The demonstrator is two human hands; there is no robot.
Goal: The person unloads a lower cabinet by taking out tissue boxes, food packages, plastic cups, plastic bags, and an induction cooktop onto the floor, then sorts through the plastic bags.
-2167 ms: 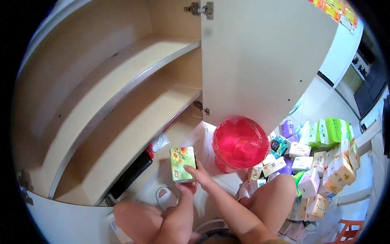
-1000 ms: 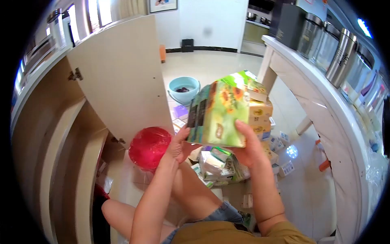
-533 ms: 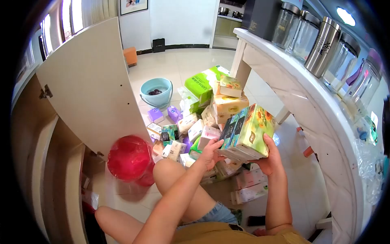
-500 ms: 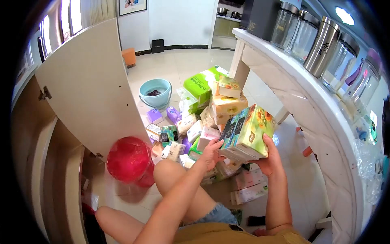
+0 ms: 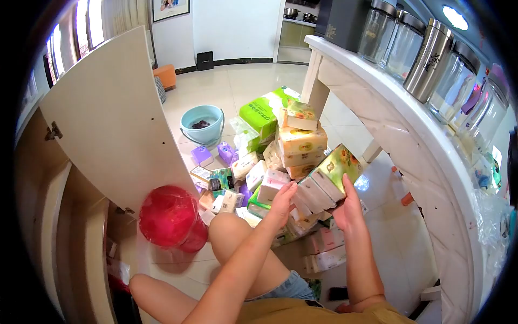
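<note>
A row of tissue packs, the outer one green with sunflowers, is held between my two hands over the floor pile. My left hand presses on the left end of the row, fingers together. On the right end, my right hand has its thumb on the green pack and its fingers partly hidden below. Just behind stand stacked orange-yellow packs with a small flowered pack on top. A green bundle lies behind them, and purple, white and pink packs are scattered to the left.
An open cabinet door and bare shelves are on the left, beside a red-lined bin. A light blue bucket stands farther back. Jars and a steel flask stand on the white counter at the right.
The view has swung from the cabinet to the pile. The held packs have moved right, then tilted so their pale ends face me. Both hands still hold them.
</note>
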